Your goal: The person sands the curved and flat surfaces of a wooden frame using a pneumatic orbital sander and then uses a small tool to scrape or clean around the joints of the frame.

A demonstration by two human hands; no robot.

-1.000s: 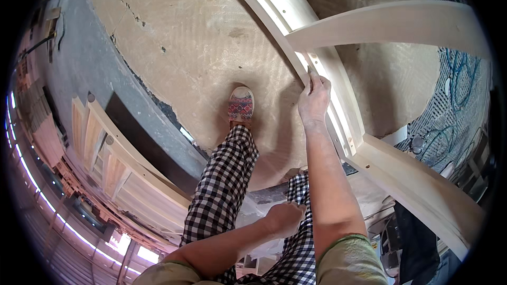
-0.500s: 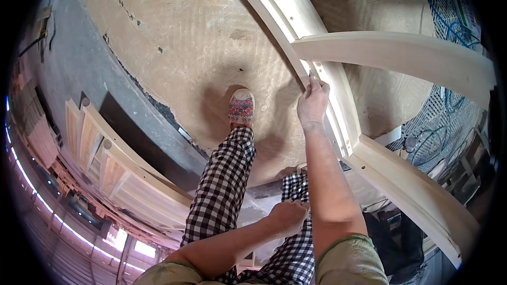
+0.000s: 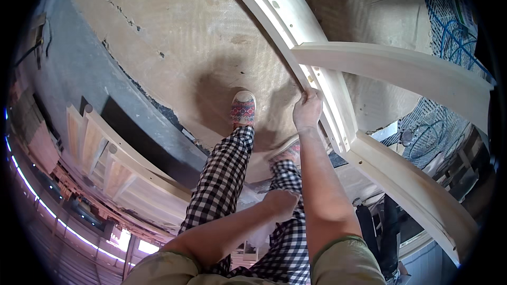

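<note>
A long curved rail of pale wood, with a groove and several holes along it, stands to the right of my feet. My right hand is closed at the near side edge of this rail, below the joint with a curved wooden crosspiece. Its fingers hide whatever they hold. Lower down, my left hand is closed in front of my right leg. A whitish, see-through plastic bag appears to hang from it, partly covered by my forearm.
A second wooden crosspiece joins the rail at lower right. Brown sheeting with torn edges covers the floor. More wooden frames lie at left. Blue cords lie on patterned material at far right.
My right hand has moved back along the rail, and the small pointed thing at its fingertips no longer shows. My left hand has shifted slightly left. My right shoe has come into view.
</note>
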